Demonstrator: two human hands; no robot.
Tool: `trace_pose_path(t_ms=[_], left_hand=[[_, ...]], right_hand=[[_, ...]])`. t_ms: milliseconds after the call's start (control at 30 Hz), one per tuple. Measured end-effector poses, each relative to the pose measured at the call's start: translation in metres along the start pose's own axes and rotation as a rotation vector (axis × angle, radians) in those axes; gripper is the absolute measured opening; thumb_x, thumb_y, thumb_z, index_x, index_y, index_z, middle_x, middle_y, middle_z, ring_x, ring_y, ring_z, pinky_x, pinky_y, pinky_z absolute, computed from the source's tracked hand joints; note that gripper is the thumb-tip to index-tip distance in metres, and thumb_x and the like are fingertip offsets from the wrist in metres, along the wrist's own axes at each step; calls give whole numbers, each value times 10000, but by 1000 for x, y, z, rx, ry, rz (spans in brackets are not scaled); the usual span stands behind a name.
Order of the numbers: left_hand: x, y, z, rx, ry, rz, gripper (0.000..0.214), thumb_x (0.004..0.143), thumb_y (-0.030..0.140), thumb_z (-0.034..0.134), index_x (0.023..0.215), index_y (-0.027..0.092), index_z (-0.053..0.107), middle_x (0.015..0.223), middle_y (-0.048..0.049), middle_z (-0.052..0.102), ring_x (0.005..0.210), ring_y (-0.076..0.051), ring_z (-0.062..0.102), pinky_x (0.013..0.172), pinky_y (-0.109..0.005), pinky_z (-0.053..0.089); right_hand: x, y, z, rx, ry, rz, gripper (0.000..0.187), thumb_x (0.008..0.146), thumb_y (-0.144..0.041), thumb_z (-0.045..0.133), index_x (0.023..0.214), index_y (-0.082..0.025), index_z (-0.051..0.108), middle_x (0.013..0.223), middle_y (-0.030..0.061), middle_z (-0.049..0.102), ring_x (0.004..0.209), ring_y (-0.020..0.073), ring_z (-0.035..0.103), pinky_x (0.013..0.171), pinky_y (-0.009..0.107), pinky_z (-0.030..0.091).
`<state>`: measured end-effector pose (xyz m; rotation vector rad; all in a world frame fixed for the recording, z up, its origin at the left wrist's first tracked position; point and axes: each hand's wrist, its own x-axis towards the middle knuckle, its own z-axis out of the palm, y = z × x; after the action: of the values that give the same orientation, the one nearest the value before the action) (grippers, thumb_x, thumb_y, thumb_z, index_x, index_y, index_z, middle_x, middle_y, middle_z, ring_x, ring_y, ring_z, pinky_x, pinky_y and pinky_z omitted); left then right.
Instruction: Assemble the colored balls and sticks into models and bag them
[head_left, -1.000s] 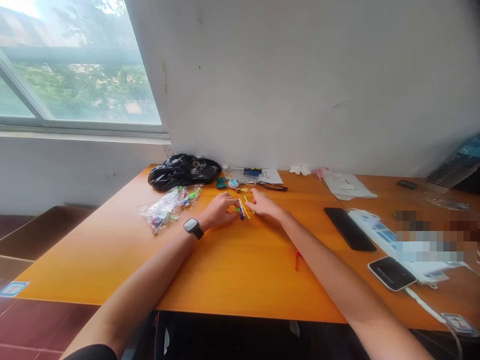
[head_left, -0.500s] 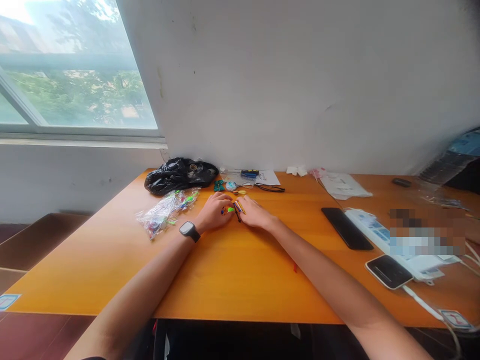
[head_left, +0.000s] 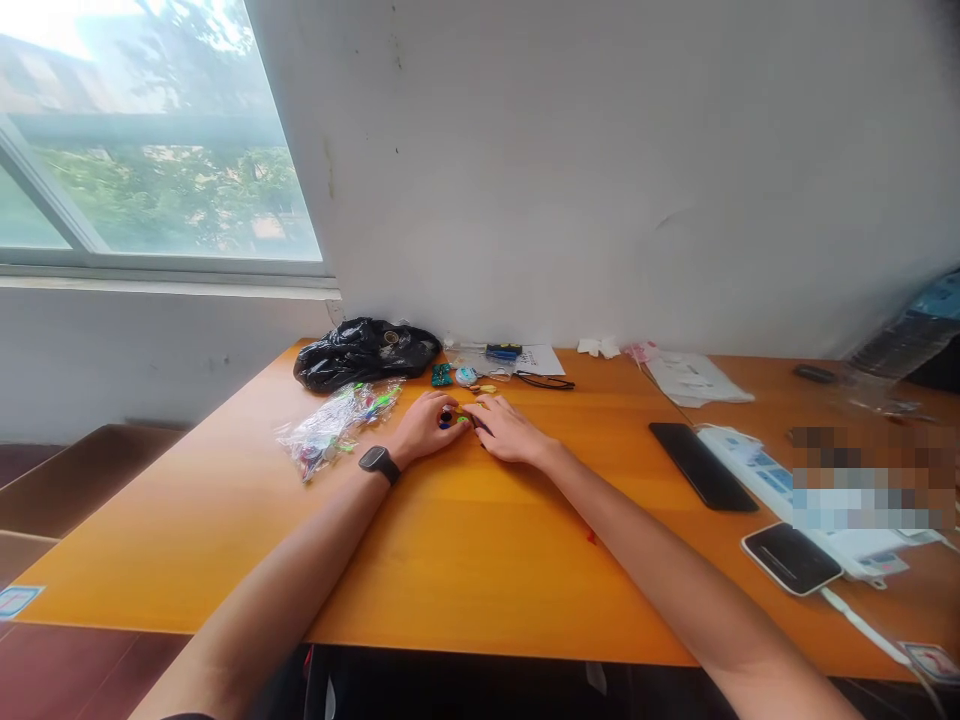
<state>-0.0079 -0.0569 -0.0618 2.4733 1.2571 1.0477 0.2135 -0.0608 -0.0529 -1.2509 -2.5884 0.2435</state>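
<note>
My left hand [head_left: 424, 428], with a black watch [head_left: 379, 463] on its wrist, curls around a small piece with black, blue and bright green parts [head_left: 446, 416]. Thumb and fingertips close on it. Meeting it at the fingertips, my right hand [head_left: 511, 430] pinches a small dark, thin piece [head_left: 482, 426] that its fingers largely cover. The exact kind of either piece is too small to make out. Just beyond the hands lie a round white-and-blue item [head_left: 466, 376], a green piece [head_left: 441, 374] and small yellowish bits [head_left: 487, 389].
A clear bag of colourful parts [head_left: 337, 425] lies left of my hands, with a black plastic bag [head_left: 360, 355] behind it. Black-framed glasses [head_left: 546, 381] rest near the wall. Toward the right are a black phone [head_left: 701, 466], a white power strip [head_left: 757, 470] and a white-edged device [head_left: 793, 558] on a cable.
My right fingers have turned and closed in toward the left hand, and the yellow and blue pieces by them are now mostly covered. The whole view has shifted slightly.
</note>
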Motion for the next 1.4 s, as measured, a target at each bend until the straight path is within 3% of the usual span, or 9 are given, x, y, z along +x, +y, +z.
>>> trace_pose_path(t_ms=[133,300,433,667,867,1033,1167,1233,1400], left_hand=[[1,0,1,6,16,27,286,911,464,772,834,197,710,840,-79,708,782,-229,649,731,-334,499],[1,-3,3,31,10,48,268,943,430,725,819,193,714,812,-74,706,758,-216,640,719,-327,480],[2,-3,7,25,26,59,279,947,408,706,763,199,684,745,-49,680,702,-194,606,676,-314,453],[0,0,6,19,20,58,195,946,341,683,815,198,703,745,-43,690,694,-195,622,669,-316,466],[-3,-6,7,17,28,32,368,1024,457,637,1277,200,712,1215,-132,761,1161,-315,685,988,-437,549],[-2,-10,11,1,-30,72,392,1131,433,419,1307,215,693,1320,-121,725,1246,-292,650,1104,-469,501],[-1,-11,9,-29,-4,11,421,1150,423,354,1205,199,706,1193,-119,747,1123,-270,685,1036,-436,528],[0,-11,7,-40,0,-8,432,1155,416,336,1134,200,709,1110,-109,749,1056,-260,690,985,-412,537],[0,-2,0,12,42,-4,351,1145,372,376,1135,202,683,1117,-103,722,1062,-260,646,966,-405,511]], right_hand=[[1,1,0,-4,15,7,473,1039,-225,508,1507,-218,576,1402,166,578,1274,324,525,1135,503,435],[0,-4,0,-45,4,20,576,1061,-246,482,1636,-252,448,1499,176,525,1344,352,485,1144,531,420],[-1,-4,0,-39,-11,34,527,1072,-283,483,1597,-245,512,1495,188,531,1336,369,500,1132,549,427],[2,3,-1,56,45,64,528,1007,-247,590,1529,-207,531,1393,179,567,1311,336,540,1123,468,445],[7,2,3,163,54,143,252,929,-195,657,1179,-160,666,1135,139,661,1033,272,649,907,352,508],[11,-1,3,268,71,135,267,901,-217,692,1158,-146,685,1072,120,696,938,242,663,834,325,514],[7,5,-30,248,17,109,278,906,-222,682,1175,-154,708,1229,162,700,1017,267,674,909,371,521],[-3,12,-59,251,-111,81,245,898,-149,615,1109,-178,736,1200,140,730,1001,270,683,913,388,521],[-77,29,-120,285,-361,52,456,752,-50,557,1094,-256,776,1201,65,747,1079,270,677,915,362,519]])
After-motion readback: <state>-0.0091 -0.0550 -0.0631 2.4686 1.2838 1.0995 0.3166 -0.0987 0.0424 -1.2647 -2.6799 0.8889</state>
